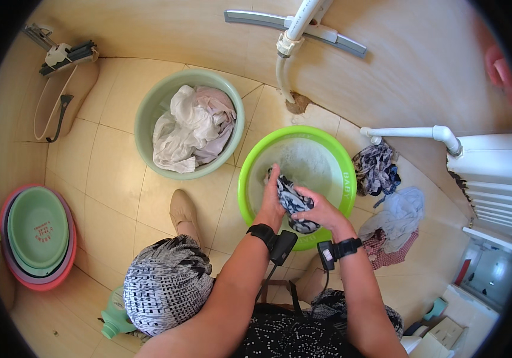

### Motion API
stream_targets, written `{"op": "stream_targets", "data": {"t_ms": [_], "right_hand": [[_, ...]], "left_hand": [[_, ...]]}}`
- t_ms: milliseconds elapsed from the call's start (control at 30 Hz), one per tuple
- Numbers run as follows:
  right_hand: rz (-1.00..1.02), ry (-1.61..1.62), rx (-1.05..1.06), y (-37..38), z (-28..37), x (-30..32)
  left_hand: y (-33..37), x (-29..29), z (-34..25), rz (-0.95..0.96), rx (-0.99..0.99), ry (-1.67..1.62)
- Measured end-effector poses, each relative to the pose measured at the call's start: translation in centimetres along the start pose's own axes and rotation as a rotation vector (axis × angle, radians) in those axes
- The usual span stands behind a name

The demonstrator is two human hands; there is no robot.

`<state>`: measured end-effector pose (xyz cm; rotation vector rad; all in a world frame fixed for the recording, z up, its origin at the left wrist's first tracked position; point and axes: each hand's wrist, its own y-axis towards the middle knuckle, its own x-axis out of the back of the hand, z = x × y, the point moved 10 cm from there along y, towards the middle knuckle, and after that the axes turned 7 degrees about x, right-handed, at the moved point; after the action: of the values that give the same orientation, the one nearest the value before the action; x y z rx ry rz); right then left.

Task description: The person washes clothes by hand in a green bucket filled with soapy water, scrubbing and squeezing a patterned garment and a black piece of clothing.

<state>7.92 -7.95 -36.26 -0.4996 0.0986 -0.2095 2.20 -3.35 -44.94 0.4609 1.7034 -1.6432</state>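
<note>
Patterned cloth point(294, 200) in black, white and grey is bunched between a person's bare hands, over the near half of a bright green basin point(246, 182) of cloudy, foamy-looking water. The left hand point(272, 196) lies along one side, fingers nearly straight; the right hand point(320, 210) curls over the other, thumb on top. Both grips are closed on the fabric, with no gap that I can see. It looks soft and limp, probably slippery and weighty if soaked (wetness is hard to judge from here), so a gathered fold at each end seems the surest hold. The basin's rounded rim curves close around the hands. On the right, a dark patterned bundle point(375, 168) lies just beside it, crowding that side; on the left, floor tiles point(110, 179) show more room, beyond a pale green basin point(141, 134) of light laundry point(187, 128).
</note>
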Motion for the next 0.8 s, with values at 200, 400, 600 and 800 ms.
{"op": "stream_targets", "data": {"t_ms": [200,400,600,800], "right_hand": [[-0.211,-0.299,-0.04,-2.0,4.9,0.4],[-0.412,-0.654,0.195,-3.5,9.8,-1.4],[-0.512,-0.922,-0.152,-4.4,4.8,2.6],[-0.634,-0.111,0.018,-7.4,2.6,6.3]], "left_hand": [[-1.4,-2.4,-0.9,-0.042,-0.286,-0.012],[-3.6,-4.0,-1.1,-0.191,-0.288,0.266],[-7.4,-6.0,-1.2,-0.382,-0.413,0.465],[-5.9,-9.1,0.5,-0.078,-0.34,0.606]]}}
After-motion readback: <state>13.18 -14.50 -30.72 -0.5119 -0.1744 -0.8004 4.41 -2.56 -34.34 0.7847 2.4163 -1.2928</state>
